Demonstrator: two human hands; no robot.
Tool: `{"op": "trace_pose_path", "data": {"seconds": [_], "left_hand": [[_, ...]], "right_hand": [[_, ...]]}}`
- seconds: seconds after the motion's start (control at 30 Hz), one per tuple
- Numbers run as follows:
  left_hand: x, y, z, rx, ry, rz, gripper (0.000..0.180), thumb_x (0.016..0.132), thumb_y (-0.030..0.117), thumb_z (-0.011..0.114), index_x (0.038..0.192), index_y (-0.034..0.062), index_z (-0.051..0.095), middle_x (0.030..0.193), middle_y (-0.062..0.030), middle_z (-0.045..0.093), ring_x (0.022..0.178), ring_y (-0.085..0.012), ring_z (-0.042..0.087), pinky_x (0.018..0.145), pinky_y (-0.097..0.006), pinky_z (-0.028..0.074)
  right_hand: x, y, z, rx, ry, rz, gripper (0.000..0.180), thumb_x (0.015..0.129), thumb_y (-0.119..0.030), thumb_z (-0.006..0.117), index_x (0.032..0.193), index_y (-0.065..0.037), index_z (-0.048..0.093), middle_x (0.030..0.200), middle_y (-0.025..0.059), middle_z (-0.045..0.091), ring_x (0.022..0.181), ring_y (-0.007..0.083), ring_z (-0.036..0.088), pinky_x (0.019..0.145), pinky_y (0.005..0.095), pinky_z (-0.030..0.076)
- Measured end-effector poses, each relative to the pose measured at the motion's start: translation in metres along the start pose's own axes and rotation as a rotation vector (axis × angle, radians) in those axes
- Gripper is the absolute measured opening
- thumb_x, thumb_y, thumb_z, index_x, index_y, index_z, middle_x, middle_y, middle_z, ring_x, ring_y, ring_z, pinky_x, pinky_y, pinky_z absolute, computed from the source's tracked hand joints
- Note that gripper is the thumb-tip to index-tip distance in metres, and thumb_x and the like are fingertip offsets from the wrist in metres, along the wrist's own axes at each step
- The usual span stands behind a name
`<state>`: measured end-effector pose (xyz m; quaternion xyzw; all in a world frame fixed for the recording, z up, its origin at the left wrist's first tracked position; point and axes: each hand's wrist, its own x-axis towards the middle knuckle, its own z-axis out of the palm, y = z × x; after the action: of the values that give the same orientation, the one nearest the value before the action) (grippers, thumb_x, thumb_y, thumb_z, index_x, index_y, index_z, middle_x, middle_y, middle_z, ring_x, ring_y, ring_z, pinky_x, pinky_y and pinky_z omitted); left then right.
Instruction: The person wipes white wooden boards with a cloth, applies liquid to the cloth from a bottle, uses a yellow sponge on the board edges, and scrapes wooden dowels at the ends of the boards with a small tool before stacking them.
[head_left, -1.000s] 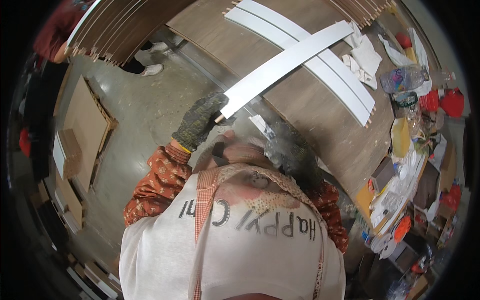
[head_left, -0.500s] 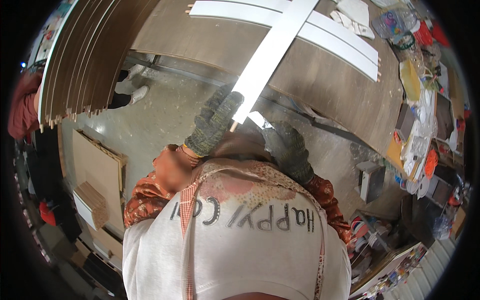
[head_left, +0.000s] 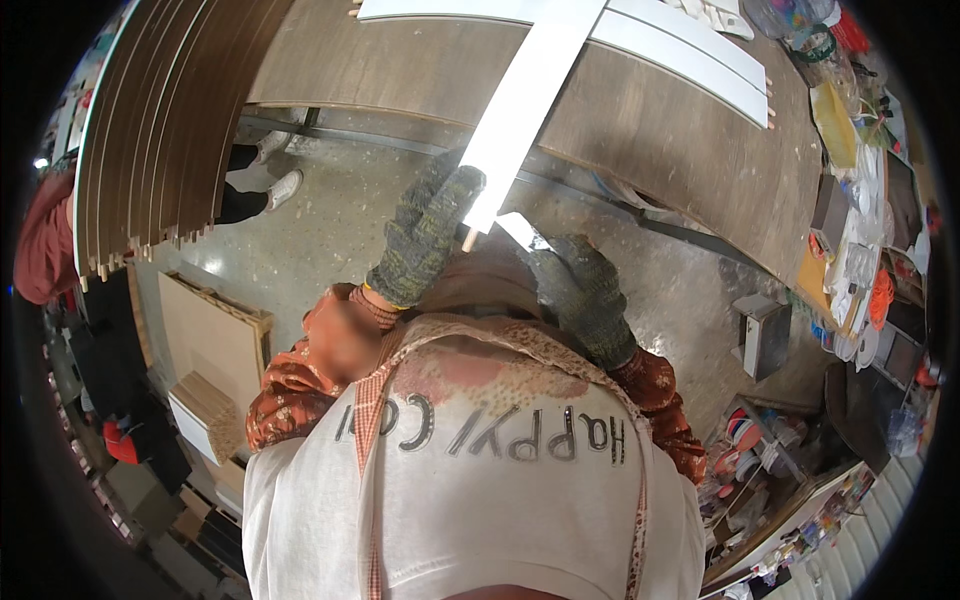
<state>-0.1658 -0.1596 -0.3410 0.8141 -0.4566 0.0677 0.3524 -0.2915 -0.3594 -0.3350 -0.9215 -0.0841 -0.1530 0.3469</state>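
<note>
A long white board point(head_left: 535, 100) slants from the table toward me, with a wooden dowel point(head_left: 470, 240) sticking out of its near end. My left hand point(head_left: 425, 235), in a dark green-grey knit glove, is closed on the board's left edge near that end. My right hand point(head_left: 585, 290), in a matching glove, is closed on a flat, pale, shiny blade point(head_left: 522, 232) like a scraper, whose handle is hidden. The blade's tip is close to the board's near corner; whether it touches cannot be made out. Beneath the slanting board lie white boards point(head_left: 690, 62) with dowel ends.
The brown table point(head_left: 650, 130) spans the far side. A stack of dowelled boards point(head_left: 165, 130) stands at far left, beside a person's red sleeve point(head_left: 45, 235) and shoe point(head_left: 285, 190). Cardboard sheets point(head_left: 210, 325) rest on the floor at left. A grey box point(head_left: 762, 335) and clutter sit at right.
The view has shifted slightly, so the boards and table sit a little differently. Both hands keep their holds, and the blade stays by the board's near end.
</note>
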Motion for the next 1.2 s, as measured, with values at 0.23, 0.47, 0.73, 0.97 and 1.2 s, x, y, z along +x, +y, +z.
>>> {"op": "trace_pose_path", "data": {"seconds": [0.23,0.47,0.73,0.97,1.2], "left_hand": [[-0.004,0.003,0.005,-0.101,-0.039,-0.123,0.05,0.087,-0.005,0.054,0.135,0.0095,0.047,0.131,-0.0198,0.047,0.094,-0.0242,0.063,0.068,-0.03,0.055],[-0.007,0.003,0.008,-0.136,0.023,-0.098,0.052,0.082,-0.005,0.061,0.132,0.0075,0.049,0.132,-0.0205,0.048,0.102,-0.0279,0.061,0.073,-0.033,0.056],[0.004,0.002,0.005,0.052,0.069,-0.023,0.06,0.075,-0.002,0.07,0.131,0.0064,0.049,0.133,-0.0211,0.047,0.113,-0.0322,0.055,0.077,-0.036,0.057],[-0.002,-0.004,0.012,-0.068,0.07,-0.058,0.059,0.076,-0.005,0.068,0.131,0.0078,0.05,0.131,-0.0209,0.048,0.102,-0.0314,0.061,0.073,-0.035,0.057],[0.005,0.002,0.005,0.092,0.058,-0.039,0.047,0.084,0.001,0.062,0.13,0.007,0.052,0.129,-0.0211,0.05,0.11,-0.0318,0.057,0.088,-0.039,0.051]], "right_hand": [[0.006,-0.008,-0.008,-0.022,-0.027,0.011,0.039,0.075,-0.005,0.066,0.114,-0.001,0.058,0.104,0.0154,0.059,0.091,0.0318,0.06,0.075,0.0396,0.05],[-0.003,0.007,0.0,0.234,-0.109,0.159,0.033,0.077,-0.007,0.064,0.11,-0.001,0.06,0.105,0.0149,0.059,0.092,0.0302,0.06,0.076,0.0398,0.05],[0.002,0.003,-0.008,0.455,-0.232,0.638,0.033,0.079,-0.006,0.063,0.112,-0.002,0.06,0.107,0.0134,0.06,0.088,0.0265,0.061,0.071,0.0359,0.051],[0.004,0.021,-0.003,-0.37,0.186,-0.128,0.046,0.083,-0.028,0.064,0.127,-0.014,0.056,0.115,0.0071,0.062,0.086,0.025,0.063,0.072,0.0345,0.053],[0.021,0.019,-0.015,-0.395,0.067,-0.229,0.043,0.089,-0.024,0.055,0.131,-0.01,0.052,0.118,0.0084,0.062,0.099,0.0259,0.062,0.077,0.0369,0.052]]}}
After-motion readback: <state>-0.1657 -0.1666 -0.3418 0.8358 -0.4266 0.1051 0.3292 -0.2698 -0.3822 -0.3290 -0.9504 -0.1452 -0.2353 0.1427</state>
